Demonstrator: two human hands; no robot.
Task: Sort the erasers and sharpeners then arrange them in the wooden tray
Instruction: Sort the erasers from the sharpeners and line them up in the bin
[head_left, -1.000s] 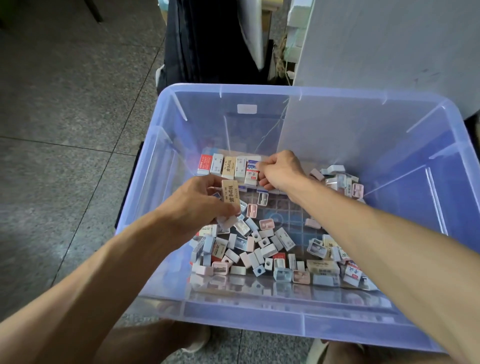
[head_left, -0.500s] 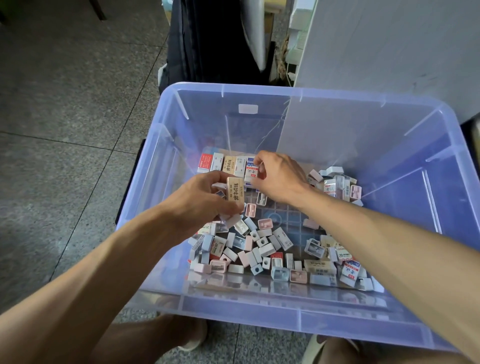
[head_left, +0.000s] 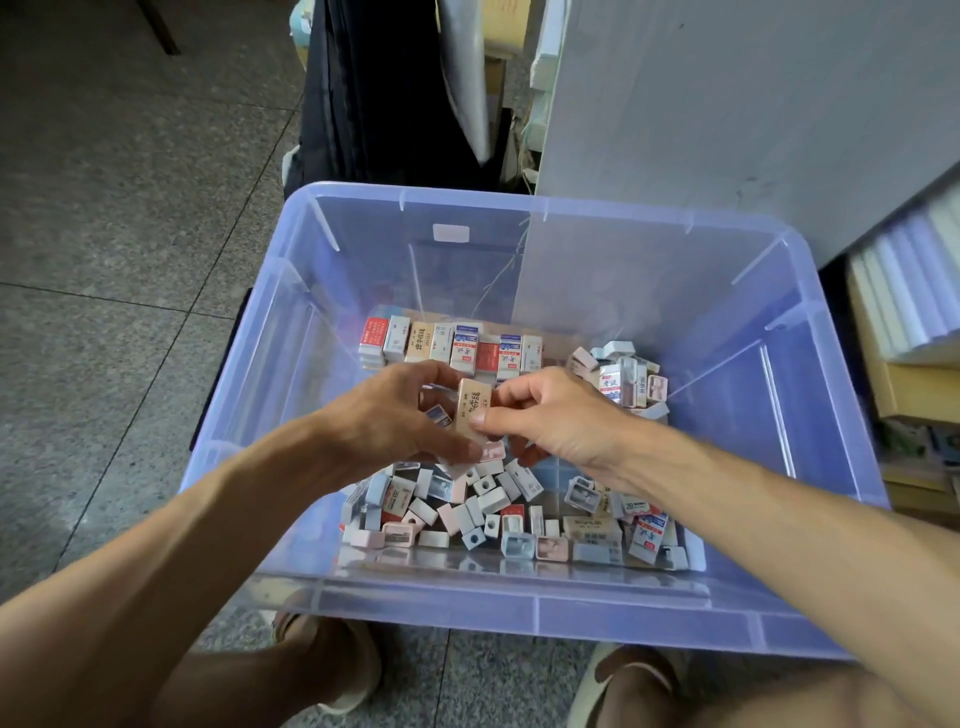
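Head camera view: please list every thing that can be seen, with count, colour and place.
Plastic bin: one, translucent blue, on the floor.
Row of erasers: about nine, red, white and tan sleeves, along the bin's far side.
Loose erasers and sharpeners: many, white, pink and blue, near part of the bin.
Small pile: several, white and pink, far right.
Tan eraser: one, held between both hands.
Floor: grey speckled tiles.
Left hand: pinching the tan eraser.
Right hand: pinching it too.

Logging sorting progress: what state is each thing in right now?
Tan eraser: upright, pinched between both hands.
Left hand: gripping the eraser.
Right hand: pinching the eraser.
Row of erasers: lined up standing at the far side.
Loose pile: jumbled, unsorted.
Plastic bin: open, no lid.
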